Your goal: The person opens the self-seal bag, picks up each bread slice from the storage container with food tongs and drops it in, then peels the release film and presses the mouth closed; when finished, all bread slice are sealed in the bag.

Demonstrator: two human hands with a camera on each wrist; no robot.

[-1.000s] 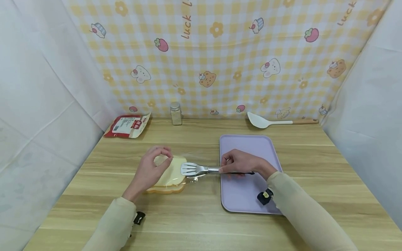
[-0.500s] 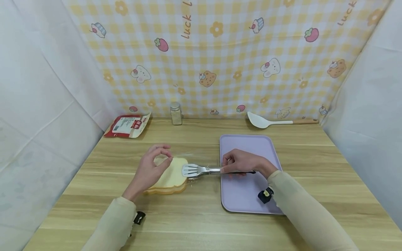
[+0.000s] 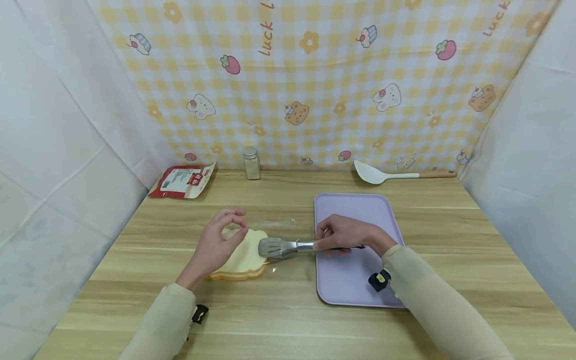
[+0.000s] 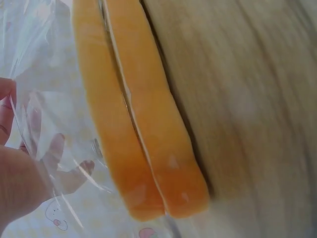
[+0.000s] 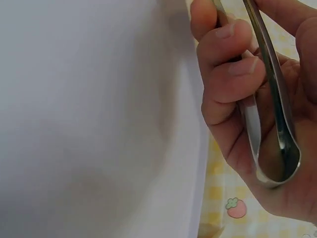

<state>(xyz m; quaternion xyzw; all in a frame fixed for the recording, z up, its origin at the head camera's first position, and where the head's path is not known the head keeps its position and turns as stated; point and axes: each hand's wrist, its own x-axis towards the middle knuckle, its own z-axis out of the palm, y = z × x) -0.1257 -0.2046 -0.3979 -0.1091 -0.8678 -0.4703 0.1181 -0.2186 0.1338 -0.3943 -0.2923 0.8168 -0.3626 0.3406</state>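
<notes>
My left hand [image 3: 218, 245] pinches clear plastic film [image 4: 54, 114] between thumb and fingertip, above the left part of two stacked bread slices [image 3: 245, 255]. In the left wrist view their orange-brown crusts [image 4: 99, 124] lie side by side, with a thin gap between them. My right hand [image 3: 344, 232] grips metal tongs [image 3: 274, 247] by the arms, over the tray's left side. The slotted tong head overlaps the right edge of the bread. In the right wrist view, the fingers wrap one arm of the tongs and their curved end sits against the palm.
A lilac tray [image 3: 351, 290] lies under my right hand. Along the back stand a red and white packet [image 3: 182, 181], a glass shaker jar [image 3: 252, 164] and a white ladle with a wooden handle [image 3: 371, 173]. A checked curtain [image 3: 270, 90] hangs behind the wooden table [image 3: 270, 325].
The slotted tong head has turned from bright to dull grey, slightly tilted. The upper bread slice has shifted a little towards me, squarer over the lower one. My hands stay nearly in place.
</notes>
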